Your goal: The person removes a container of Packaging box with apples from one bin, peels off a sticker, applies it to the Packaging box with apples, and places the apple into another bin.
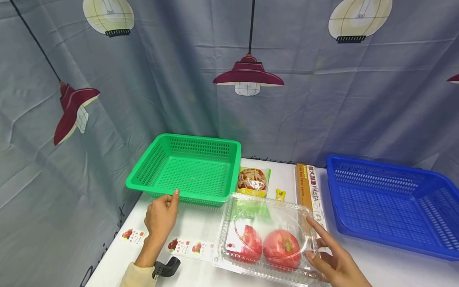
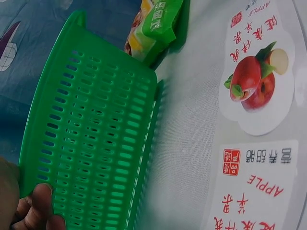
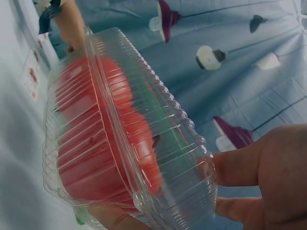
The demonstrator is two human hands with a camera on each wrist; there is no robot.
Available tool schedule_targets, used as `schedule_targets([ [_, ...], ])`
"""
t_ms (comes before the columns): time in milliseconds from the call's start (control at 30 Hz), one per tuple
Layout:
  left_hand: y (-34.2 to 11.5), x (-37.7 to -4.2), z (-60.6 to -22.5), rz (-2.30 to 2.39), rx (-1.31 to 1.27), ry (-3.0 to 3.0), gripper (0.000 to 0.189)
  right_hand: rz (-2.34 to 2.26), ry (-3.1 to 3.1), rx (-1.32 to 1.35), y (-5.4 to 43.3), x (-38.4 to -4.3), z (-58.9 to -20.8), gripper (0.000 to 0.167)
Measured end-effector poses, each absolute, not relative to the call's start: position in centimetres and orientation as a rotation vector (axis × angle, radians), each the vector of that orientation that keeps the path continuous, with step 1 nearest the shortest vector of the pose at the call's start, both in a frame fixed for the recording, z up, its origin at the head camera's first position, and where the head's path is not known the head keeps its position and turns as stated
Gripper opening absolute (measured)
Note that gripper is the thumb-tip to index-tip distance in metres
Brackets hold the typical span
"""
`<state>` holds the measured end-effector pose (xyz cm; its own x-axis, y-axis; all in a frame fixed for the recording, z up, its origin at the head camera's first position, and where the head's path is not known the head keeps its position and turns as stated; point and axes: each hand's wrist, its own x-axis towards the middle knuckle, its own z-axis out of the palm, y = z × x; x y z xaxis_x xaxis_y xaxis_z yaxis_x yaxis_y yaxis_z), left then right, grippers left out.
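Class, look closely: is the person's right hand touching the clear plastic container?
Touching. The right wrist view shows the right hand gripping the clear plastic container, its fingers against the ridged side.

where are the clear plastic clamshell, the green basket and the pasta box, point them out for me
clear plastic clamshell (image 1: 281, 217): head view, bare upper part of its lid
green basket (image 1: 195, 173): head view, its bare floor
pasta box (image 1: 311, 190): head view, its printed top face
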<state>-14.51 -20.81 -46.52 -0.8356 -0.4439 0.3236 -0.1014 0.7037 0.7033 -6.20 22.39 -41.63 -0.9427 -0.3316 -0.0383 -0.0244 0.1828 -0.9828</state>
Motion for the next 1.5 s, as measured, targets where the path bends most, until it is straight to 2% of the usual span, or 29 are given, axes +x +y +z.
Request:
schedule_targets([
  [167,-20.8,-14.6,-46.4,-0.953,0.421,-2.427,0.056,-1.79,2.185,-0.18,22.4,-5.8,-42.8,0.074],
  [633,-20.7,-14.5,-46.4,-0.953,0.442,-2.422,0.057,-1.746,2.163,-0.142,23.1,-4.8,-45.5,0.071],
  [900,-20.6,-14.5,-46.3,-0.96,0.428,-2.41,0.056,-1.762,2.043,0.049,23.1,-4.9,-46.8,0.074],
  [1500,-20.6,-14.6,-46.2,-0.981,0.426,-2.397,0.053,-1.771,2.175,0.099,22.5,-4.4,-47.7,0.071],
])
